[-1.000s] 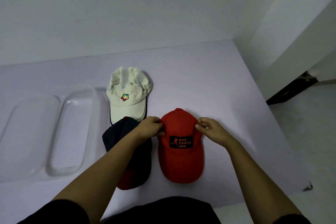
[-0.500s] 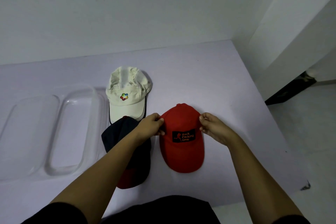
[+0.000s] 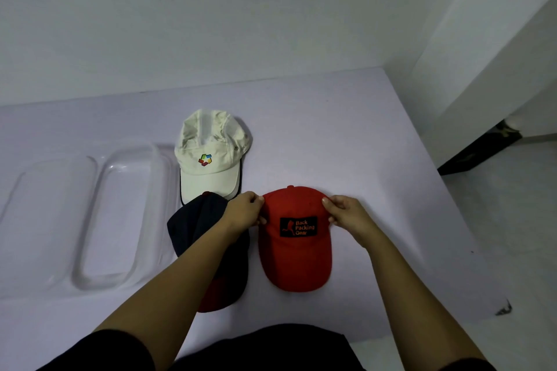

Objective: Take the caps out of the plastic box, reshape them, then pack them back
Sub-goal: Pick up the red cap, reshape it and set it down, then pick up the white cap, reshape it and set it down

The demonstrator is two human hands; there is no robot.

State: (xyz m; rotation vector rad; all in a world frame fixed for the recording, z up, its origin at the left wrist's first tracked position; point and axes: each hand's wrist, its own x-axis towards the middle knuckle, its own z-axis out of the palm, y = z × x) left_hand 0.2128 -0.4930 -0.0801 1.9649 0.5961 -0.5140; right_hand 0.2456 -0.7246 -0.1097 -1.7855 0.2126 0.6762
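Red cap (image 3: 297,259) on the lilac table (image 3: 346,129), left hand (image 3: 244,214) and right hand (image 3: 349,215) each pinching a side of its crown.
Table butts the far wall. Its right edge drops to white floor (image 3: 512,235). Clear plastic box (image 3: 120,214) sits left, white cap (image 3: 211,166) far-centre, dark cap (image 3: 196,223) just left of red. Open tabletop lies right and far of red.

matt cloth caps (image 3: 294,250) — glossy clear plastic box (image 3: 126,220)
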